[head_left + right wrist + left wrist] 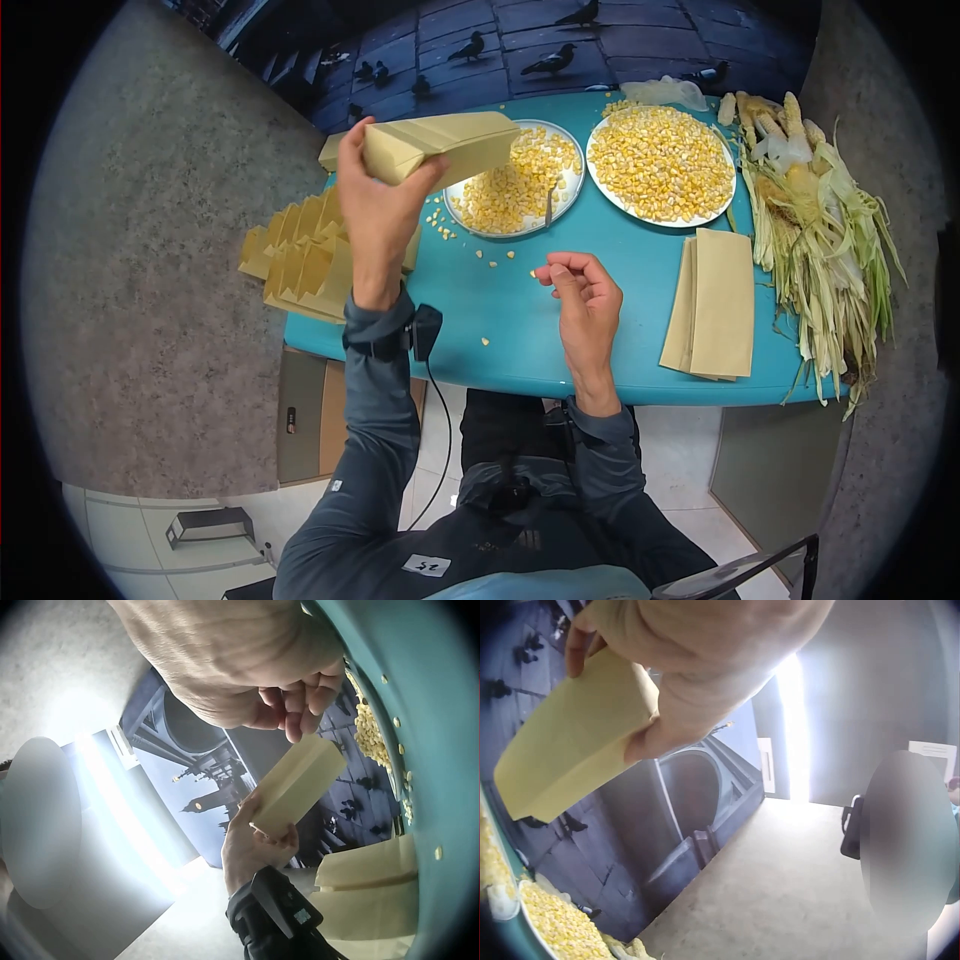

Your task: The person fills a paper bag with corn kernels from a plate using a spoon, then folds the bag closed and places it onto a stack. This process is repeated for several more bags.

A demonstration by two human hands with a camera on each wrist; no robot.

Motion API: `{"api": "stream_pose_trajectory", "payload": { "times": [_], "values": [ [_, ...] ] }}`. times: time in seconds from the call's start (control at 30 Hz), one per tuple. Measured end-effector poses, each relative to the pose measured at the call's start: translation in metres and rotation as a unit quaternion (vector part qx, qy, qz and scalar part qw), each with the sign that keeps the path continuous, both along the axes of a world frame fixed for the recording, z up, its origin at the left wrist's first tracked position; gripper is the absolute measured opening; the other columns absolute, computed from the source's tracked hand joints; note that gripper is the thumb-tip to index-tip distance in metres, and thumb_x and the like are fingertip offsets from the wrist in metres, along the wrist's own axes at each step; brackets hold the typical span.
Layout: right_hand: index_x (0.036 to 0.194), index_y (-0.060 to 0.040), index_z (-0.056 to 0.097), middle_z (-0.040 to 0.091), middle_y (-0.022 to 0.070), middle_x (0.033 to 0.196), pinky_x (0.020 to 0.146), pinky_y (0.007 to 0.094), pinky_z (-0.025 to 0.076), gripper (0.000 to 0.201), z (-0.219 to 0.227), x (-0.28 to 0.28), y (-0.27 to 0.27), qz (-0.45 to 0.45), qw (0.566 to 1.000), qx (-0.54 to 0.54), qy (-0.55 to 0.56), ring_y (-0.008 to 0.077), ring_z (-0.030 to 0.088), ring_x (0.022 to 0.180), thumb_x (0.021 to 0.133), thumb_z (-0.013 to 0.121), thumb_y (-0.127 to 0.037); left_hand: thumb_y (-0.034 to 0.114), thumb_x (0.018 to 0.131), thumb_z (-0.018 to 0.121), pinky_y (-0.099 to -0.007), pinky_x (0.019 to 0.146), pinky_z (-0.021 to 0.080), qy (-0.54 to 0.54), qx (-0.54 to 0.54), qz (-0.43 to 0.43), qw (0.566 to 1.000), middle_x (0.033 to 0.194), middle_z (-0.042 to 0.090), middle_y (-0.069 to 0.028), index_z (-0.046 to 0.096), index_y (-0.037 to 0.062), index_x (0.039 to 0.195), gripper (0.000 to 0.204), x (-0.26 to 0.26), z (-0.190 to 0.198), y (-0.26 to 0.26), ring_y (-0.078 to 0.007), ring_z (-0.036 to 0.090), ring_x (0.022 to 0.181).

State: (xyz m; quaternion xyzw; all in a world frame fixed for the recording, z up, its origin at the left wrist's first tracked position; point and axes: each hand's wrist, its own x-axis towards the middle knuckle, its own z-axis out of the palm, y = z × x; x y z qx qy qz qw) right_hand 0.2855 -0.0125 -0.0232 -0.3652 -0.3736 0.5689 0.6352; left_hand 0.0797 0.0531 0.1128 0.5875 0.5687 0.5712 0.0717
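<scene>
In the head view, the left hand (385, 205) grips one end of a tan paper bag (455, 143), thumb and fingers on opposite sides. The bag lies sideways in the air, its far end over the edge of the left plate of corn kernels (500, 195). The left wrist view shows the same hand (682, 667) around the bag (577, 735); its contents are hidden. Above the table's middle, the right hand (588, 310) has its fingers loosely curled. A kernel (533, 273) shows beside its fingertips; whether they touch it, I cannot tell. Curled fingers (292, 709) show in the right wrist view.
Several open paper bags (310, 260) stand at the table's left. A fuller plate of kernels (662, 165) is at the back right, with flat bags (722, 305) in front. Husks and cobs (825, 240) cover the right edge. Loose kernels (485, 342) dot the teal table (470, 365).
</scene>
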Motion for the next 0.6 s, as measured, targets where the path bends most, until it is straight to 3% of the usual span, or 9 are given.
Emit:
{"api": "stream_pose_trajectory", "payload": {
  "times": [0.07,0.13,0.2,0.33,0.43,0.6],
  "values": [
    [0.115,0.0043,0.072,0.079,0.0121,0.099,0.087,0.0287,0.058,0.017,-0.002,0.0,-0.004,0.005,1.0,-0.001,-0.013,0.0138,0.072,0.092,0.107,0.067,-0.011,0.016,0.073,0.095,-0.032,0.099,0.056,0.004,-0.078,0.007,0.997,0.128,0.067,-0.0199,0.051,-0.0092,0.148,0.09,-0.006,-0.009,0.002,-0.0224,0.068,0.116],
    [0.115,0.0045,0.072,0.079,0.0121,0.098,0.087,0.0283,0.057,0.017,-0.003,0.0,-0.002,0.006,1.0,0.017,-0.004,0.0139,0.072,0.092,0.107,0.067,-0.01,0.016,0.074,0.095,-0.0325,0.099,0.056,0.026,-0.043,0.003,0.999,0.128,0.067,-0.0195,0.051,-0.009,0.147,0.089,0.001,-0.003,-0.003,-0.0228,0.068,0.115],
    [0.115,0.0045,0.072,0.079,0.012,0.098,0.087,0.0281,0.057,0.017,-0.003,-0.001,-0.004,0.004,1.0,0.007,-0.008,0.0138,0.072,0.092,0.107,0.067,-0.01,0.016,0.075,0.095,-0.033,0.099,0.057,-0.045,-0.019,-0.018,0.999,0.128,0.066,-0.0191,0.05,-0.0087,0.146,0.088,0.004,-0.002,-0.012,-0.0234,0.068,0.116],
    [0.115,0.0047,0.072,0.079,0.0119,0.098,0.087,0.0276,0.057,0.017,0.0,-0.002,-0.005,0.003,1.0,-0.003,-0.003,0.0137,0.072,0.092,0.107,0.067,-0.01,0.017,0.076,0.095,-0.0334,0.099,0.057,-0.06,-0.005,-0.027,0.998,0.128,0.065,-0.0189,0.049,-0.0084,0.146,0.088,0.005,0.004,-0.018,-0.0239,0.068,0.115],
    [0.115,0.0047,0.072,0.079,0.0118,0.098,0.087,0.0277,0.057,0.017,0.003,-0.003,-0.005,0.001,1.0,-0.002,-0.019,0.0138,0.072,0.092,0.107,0.067,-0.009,0.017,0.075,0.095,-0.0343,0.099,0.057,-0.014,-0.054,-0.013,0.998,0.128,0.065,-0.0189,0.05,-0.0085,0.146,0.088,-0.006,-0.002,-0.012,-0.0245,0.067,0.115],
    [0.115,0.0008,0.074,0.08,0.0089,0.097,0.08,0.027,0.051,0.018,0.002,-0.007,-0.01,0.001,1.0,0.006,-0.015,0.0115,0.071,0.088,0.105,0.067,-0.012,0.016,0.075,0.095,-0.036,0.101,0.056,-0.028,-0.057,0.01,0.998,0.133,0.062,-0.0187,0.05,-0.0067,0.146,0.087,-0.004,-0.01,-0.012,-0.0251,0.064,0.12]
  ]
}}
